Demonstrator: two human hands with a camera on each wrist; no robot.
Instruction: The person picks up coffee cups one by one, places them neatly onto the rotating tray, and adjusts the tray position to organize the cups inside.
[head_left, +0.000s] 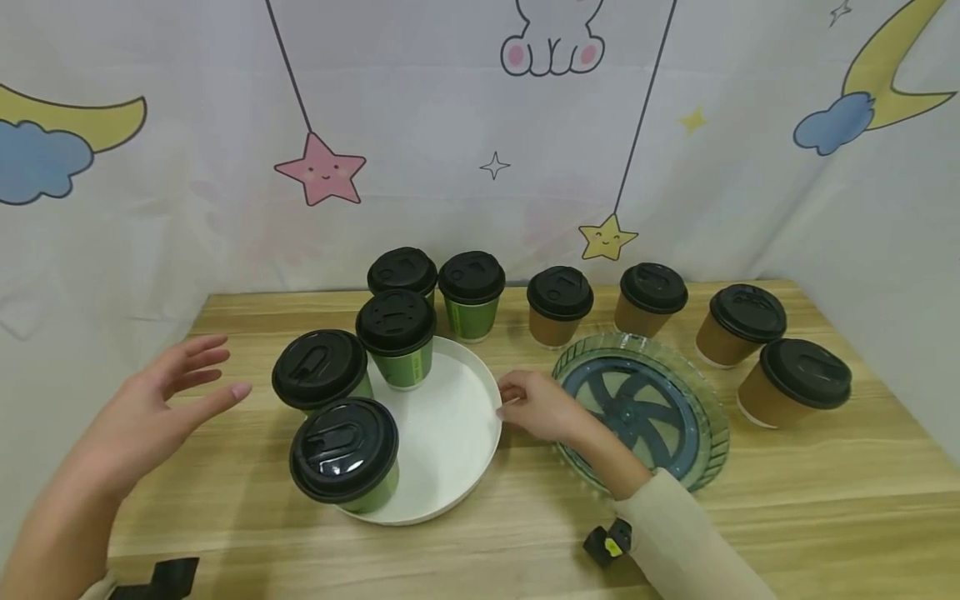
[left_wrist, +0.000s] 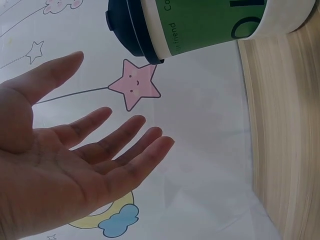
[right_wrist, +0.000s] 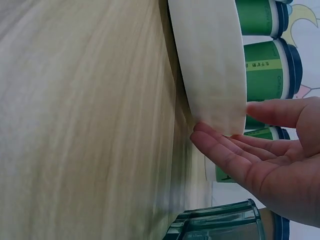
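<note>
Head view: left hand (head_left: pixel 152 408) hung empty; right hand (head_left: pixel 536 406) pinched the mid-frame plate (head_left: pixel 450 433); green cups (head_left: pixel 405 368) seemed part-loaded, two beyond it.

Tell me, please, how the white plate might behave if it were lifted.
The white plate is probably stiff: its rim looks unbent where the right hand pinches it. It may feel left-heavy, since green cups appear to stand on that side.
</note>
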